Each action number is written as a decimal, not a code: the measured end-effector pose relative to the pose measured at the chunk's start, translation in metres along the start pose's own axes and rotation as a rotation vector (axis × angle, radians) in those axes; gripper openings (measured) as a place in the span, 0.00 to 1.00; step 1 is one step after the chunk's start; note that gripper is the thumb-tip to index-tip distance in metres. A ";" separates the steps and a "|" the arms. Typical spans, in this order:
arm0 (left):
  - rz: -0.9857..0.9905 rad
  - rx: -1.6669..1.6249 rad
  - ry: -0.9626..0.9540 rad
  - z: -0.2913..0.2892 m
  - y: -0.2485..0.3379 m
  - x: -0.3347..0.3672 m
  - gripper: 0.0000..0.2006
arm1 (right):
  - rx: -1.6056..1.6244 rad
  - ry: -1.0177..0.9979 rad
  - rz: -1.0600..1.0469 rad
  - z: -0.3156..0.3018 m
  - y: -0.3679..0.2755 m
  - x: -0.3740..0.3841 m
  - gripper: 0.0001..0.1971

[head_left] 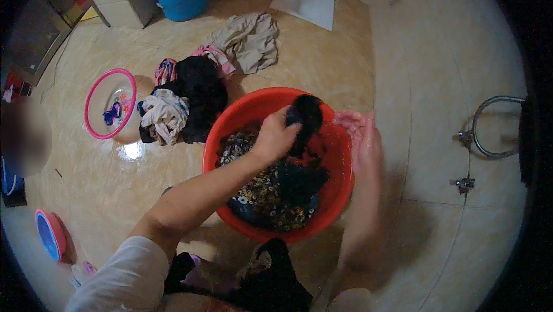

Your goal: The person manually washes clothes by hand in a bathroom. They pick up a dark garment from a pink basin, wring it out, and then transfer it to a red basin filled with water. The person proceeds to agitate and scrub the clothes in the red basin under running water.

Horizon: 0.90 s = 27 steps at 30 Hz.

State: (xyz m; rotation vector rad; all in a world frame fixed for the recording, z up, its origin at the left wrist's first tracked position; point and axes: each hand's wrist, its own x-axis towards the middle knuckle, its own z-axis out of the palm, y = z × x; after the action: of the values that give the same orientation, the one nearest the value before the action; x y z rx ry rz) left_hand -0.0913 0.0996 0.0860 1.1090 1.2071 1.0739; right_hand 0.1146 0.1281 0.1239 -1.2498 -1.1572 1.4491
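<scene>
My left hand [277, 136] is closed on a bunched black cloth [306, 117], lifted at the far side of a red plastic basin [211, 156]. Inside the basin lie a flower-patterned dark garment [259, 202] and other dark wet cloth [299, 181]. At the basin's right rim is my right hand [363, 133], pinkish and smeared by motion. Its fingers point toward the black cloth; whether they grip anything is unclear.
Left of the basin, a pile of clothes [201, 96] lies on the wet tiled floor, with a beige garment [247, 41] behind it. A pink-rimmed basin [87, 105], a blue bucket [183, 0] and a small pink-and-blue basin [50, 236] stand around. Taps [464, 184] line the right wall.
</scene>
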 end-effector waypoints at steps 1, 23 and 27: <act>-0.028 -0.200 0.041 0.000 -0.010 0.003 0.16 | 0.032 0.021 -0.058 -0.012 0.030 0.014 0.30; -0.708 -0.775 0.547 0.018 -0.180 0.033 0.38 | -0.277 0.617 0.400 -0.058 0.337 0.055 0.31; -0.483 0.091 0.520 -0.015 -0.265 0.030 0.31 | 0.243 0.570 0.569 -0.047 0.356 0.055 0.27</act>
State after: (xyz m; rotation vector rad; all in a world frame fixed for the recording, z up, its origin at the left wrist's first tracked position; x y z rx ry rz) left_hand -0.0979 0.0920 -0.1809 0.5570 1.8370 0.9554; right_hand 0.1402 0.1209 -0.2386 -1.7411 -0.2406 1.4213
